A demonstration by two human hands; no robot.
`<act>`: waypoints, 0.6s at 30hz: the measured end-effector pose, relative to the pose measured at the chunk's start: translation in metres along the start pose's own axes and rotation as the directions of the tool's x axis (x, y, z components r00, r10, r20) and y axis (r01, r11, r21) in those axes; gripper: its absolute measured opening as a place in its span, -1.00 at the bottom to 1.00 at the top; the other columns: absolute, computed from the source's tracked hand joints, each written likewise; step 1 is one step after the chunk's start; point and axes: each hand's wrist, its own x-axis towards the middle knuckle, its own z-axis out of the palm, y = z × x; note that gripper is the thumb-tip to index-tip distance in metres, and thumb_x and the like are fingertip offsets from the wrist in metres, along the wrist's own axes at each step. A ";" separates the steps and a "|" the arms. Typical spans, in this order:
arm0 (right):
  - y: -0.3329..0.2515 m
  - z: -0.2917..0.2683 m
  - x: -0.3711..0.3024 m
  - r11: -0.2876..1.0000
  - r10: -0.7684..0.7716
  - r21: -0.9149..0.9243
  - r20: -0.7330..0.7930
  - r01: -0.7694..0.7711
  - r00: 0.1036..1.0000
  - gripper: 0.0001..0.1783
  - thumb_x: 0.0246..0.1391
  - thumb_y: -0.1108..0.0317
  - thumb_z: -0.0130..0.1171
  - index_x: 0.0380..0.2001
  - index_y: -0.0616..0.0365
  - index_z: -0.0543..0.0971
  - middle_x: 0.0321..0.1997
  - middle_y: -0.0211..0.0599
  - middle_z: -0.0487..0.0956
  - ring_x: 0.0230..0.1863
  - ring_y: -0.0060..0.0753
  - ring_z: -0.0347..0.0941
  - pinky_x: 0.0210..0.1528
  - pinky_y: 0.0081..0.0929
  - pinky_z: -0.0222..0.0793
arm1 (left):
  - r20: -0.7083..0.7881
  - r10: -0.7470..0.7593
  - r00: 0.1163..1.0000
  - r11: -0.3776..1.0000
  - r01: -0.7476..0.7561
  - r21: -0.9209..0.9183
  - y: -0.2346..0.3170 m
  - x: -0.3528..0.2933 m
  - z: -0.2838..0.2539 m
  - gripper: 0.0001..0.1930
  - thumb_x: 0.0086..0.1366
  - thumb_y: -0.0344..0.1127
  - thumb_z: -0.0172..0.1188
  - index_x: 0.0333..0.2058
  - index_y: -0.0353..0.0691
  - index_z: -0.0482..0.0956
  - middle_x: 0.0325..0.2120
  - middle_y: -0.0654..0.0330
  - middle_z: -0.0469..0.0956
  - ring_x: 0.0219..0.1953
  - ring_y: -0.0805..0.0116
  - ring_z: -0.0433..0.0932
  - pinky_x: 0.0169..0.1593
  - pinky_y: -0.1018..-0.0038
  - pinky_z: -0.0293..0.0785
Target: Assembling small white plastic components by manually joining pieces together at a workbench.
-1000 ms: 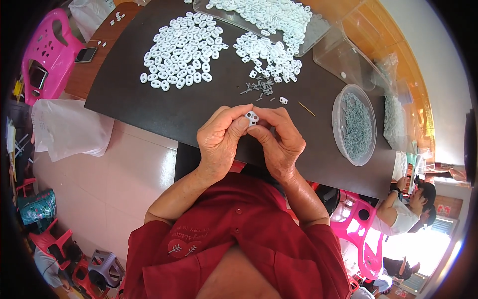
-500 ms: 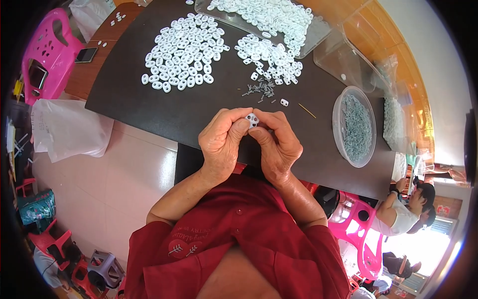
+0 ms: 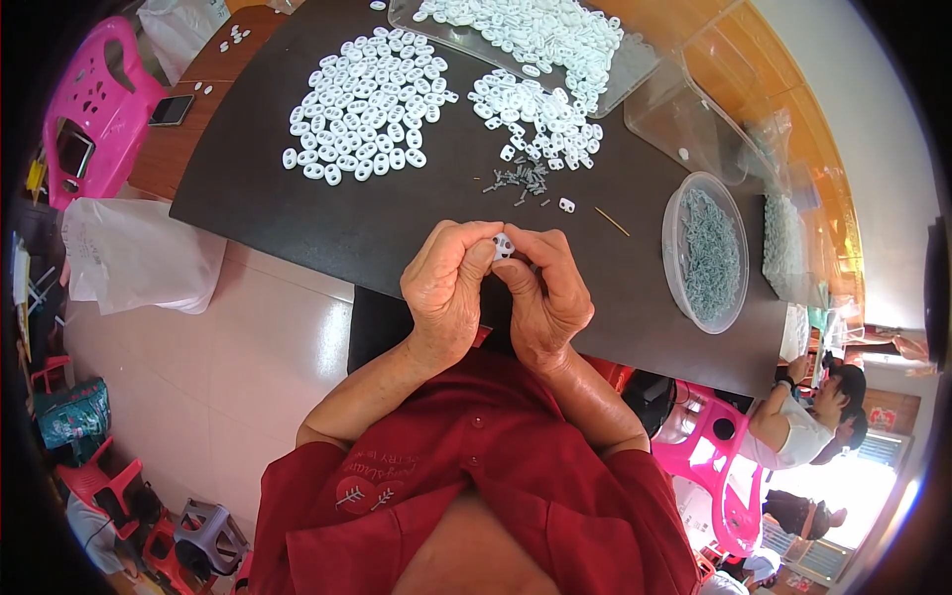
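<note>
L hand point(image 3: 442, 297) & R hand point(image 3: 550, 312) both pinching sm. white pc. point(image 3: 503, 247)
Over near edge of tabletop point(image 3: 615, 297); grey pins point(image 3: 535, 178) farther in; clear tub point(image 3: 674, 253) nr. R edge

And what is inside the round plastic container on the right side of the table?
The round container holds many small grey-blue pieces. Only the upper ones show; they cover whatever lies beneath and most of the bottom.

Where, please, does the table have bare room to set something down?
The tabletop is bare left of the left hand, below the pile of white ovals, and between the right hand and round tub, below the stick. Ahead, the smaller white pile, grey pins and clear tray crowd together.
</note>
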 end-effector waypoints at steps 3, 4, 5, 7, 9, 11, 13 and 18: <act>0.000 0.001 -0.001 1.000 -0.003 0.010 -0.009 0.003 1.000 -0.68 -0.22 0.65 0.25 -0.27 0.31 0.55 -0.39 -0.23 0.53 -0.46 -0.42 0.37 -0.46 -0.58 0.32 | -0.013 -0.013 1.000 1.000 0.013 -0.009 -0.002 -0.002 0.001 -0.90 0.24 -0.55 0.07 -0.27 -0.37 0.52 -0.51 0.26 0.41 -0.51 0.57 0.36 -0.45 0.67 0.31; 0.000 0.001 -0.001 1.000 -0.005 0.017 -0.014 0.005 1.000 -0.68 -0.22 0.65 0.25 -0.27 0.31 0.55 -0.39 -0.23 0.53 -0.46 -0.42 0.37 -0.46 -0.58 0.32 | -0.016 -0.024 1.000 1.000 0.024 -0.013 -0.002 -0.003 0.001 -0.90 0.24 -0.55 0.07 -0.27 -0.36 0.52 -0.51 0.26 0.41 -0.51 0.57 0.36 -0.46 0.67 0.31; 0.000 0.001 -0.001 1.000 -0.004 0.017 -0.013 0.005 1.000 -0.68 -0.22 0.65 0.25 -0.27 0.31 0.55 -0.39 -0.23 0.53 -0.46 -0.42 0.37 -0.46 -0.58 0.32 | -0.016 -0.025 1.000 1.000 0.024 -0.012 -0.004 -0.004 0.001 -0.90 0.24 -0.55 0.07 -0.27 -0.36 0.52 -0.51 0.26 0.41 -0.51 0.57 0.36 -0.46 0.67 0.31; 0.001 0.001 -0.001 1.000 -0.011 -0.003 -0.002 0.011 1.000 -0.69 -0.20 0.63 0.25 -0.27 0.31 0.55 -0.39 -0.24 0.54 -0.46 -0.40 0.37 -0.46 -0.58 0.32 | -0.040 -0.031 0.999 0.999 0.030 -0.027 -0.006 -0.006 0.001 -0.91 0.24 -0.53 0.07 -0.28 -0.36 0.52 -0.52 0.25 0.41 -0.51 0.57 0.36 -0.47 0.66 0.30; 0.003 0.002 -0.002 1.000 -0.025 -0.004 -0.008 0.025 1.000 -0.70 -0.20 0.62 0.25 -0.27 0.30 0.55 -0.39 -0.24 0.53 -0.46 -0.40 0.38 -0.45 -0.57 0.32 | -0.052 -0.021 0.998 1.000 0.021 0.000 -0.006 -0.007 0.002 -0.91 0.23 -0.53 0.08 -0.29 -0.36 0.52 -0.52 0.25 0.41 -0.51 0.56 0.36 -0.47 0.65 0.30; 0.004 0.002 -0.002 0.999 -0.039 -0.005 -0.014 0.039 0.999 -0.71 -0.19 0.62 0.24 -0.28 0.30 0.54 -0.39 -0.24 0.53 -0.46 -0.39 0.38 -0.45 -0.56 0.32 | -0.064 -0.011 0.998 1.000 0.013 0.029 -0.006 -0.007 0.003 -0.92 0.23 -0.53 0.09 -0.30 -0.35 0.52 -0.53 0.24 0.41 -0.52 0.54 0.36 -0.47 0.64 0.30; 0.003 0.002 -0.002 0.999 -0.047 -0.028 -0.006 0.047 0.999 -0.71 -0.18 0.61 0.24 -0.27 0.29 0.54 -0.40 -0.24 0.53 -0.45 -0.37 0.38 -0.44 -0.55 0.32 | -0.072 0.035 0.997 0.995 -0.028 0.098 -0.007 -0.007 0.004 -0.93 0.23 -0.53 0.09 -0.31 -0.35 0.51 -0.54 0.23 0.42 -0.53 0.52 0.37 -0.47 0.62 0.30; 0.001 0.003 -0.002 0.999 -0.032 -0.020 -0.007 0.031 0.999 -0.71 -0.18 0.62 0.24 -0.28 0.29 0.54 -0.40 -0.25 0.53 -0.45 -0.37 0.38 -0.45 -0.55 0.31 | -0.069 0.035 0.997 0.996 -0.029 0.082 -0.007 -0.007 0.004 -0.92 0.23 -0.53 0.07 -0.30 -0.35 0.50 -0.53 0.22 0.42 -0.54 0.51 0.37 -0.48 0.61 0.31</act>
